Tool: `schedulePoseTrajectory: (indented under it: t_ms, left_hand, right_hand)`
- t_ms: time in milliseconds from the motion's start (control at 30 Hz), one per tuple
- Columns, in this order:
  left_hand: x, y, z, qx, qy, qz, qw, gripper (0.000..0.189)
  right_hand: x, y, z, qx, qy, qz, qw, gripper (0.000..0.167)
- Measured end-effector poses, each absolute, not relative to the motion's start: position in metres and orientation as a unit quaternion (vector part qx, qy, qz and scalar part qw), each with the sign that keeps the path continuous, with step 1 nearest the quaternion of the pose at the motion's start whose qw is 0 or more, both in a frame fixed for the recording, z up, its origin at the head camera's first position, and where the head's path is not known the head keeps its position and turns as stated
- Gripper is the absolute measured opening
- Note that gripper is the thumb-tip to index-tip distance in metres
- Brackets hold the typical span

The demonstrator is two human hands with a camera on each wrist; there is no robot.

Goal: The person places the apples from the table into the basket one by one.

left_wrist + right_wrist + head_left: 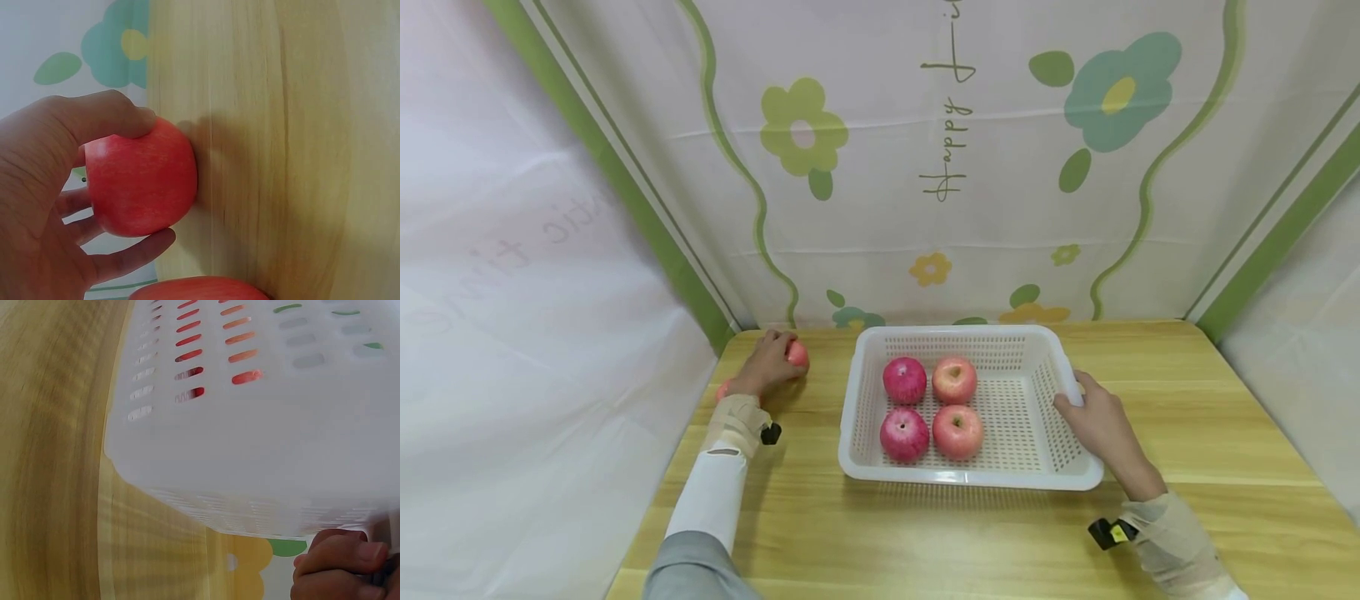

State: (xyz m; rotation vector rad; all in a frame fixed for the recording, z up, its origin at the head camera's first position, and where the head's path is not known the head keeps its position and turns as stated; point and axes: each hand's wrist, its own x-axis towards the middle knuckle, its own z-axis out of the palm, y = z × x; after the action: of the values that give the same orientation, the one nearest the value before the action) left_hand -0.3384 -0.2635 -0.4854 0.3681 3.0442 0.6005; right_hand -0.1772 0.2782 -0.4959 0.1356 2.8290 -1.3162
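Note:
At the table's back left, my left hand [769, 364] holds a red apple [144, 178], thumb on one side and fingers spread round the other. A second red apple [724, 388] lies beside the left wrist, mostly hidden by it; its edge also shows at the bottom of the left wrist view. My right hand [1097, 419] grips the right rim of a white plastic basket [970, 477], thumb over the edge. Inside, toward the left, sit two dark pink apples [905, 435] and two paler red-yellow apples [958, 432].
The wooden table [970, 542] carries everything. A printed fabric wall [880, 217] rises right behind the basket, and a white fabric side wall [550, 375] borders the left. Bare basket floor [1011, 417] shows right of the apples.

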Motion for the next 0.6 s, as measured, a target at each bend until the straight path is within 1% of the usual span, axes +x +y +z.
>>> schedulePoseTrajectory:
  t_ms: [267, 600]
  left_hand:
    - [-0.3375, -0.265, -0.485, 0.12, 0.974, 0.19, 0.007, 0.071]
    - [-0.3358, -0.265, -0.4814, 0.122, 0.974, 0.191, 0.002, 0.073]
  right_hand:
    - [-0.1756, 0.2765, -0.4928, 0.05, 0.905, -0.421, 0.016, 0.071]
    - [-0.1765, 0.2768, -0.496, 0.049, 0.904, -0.425, 0.014, 0.071]
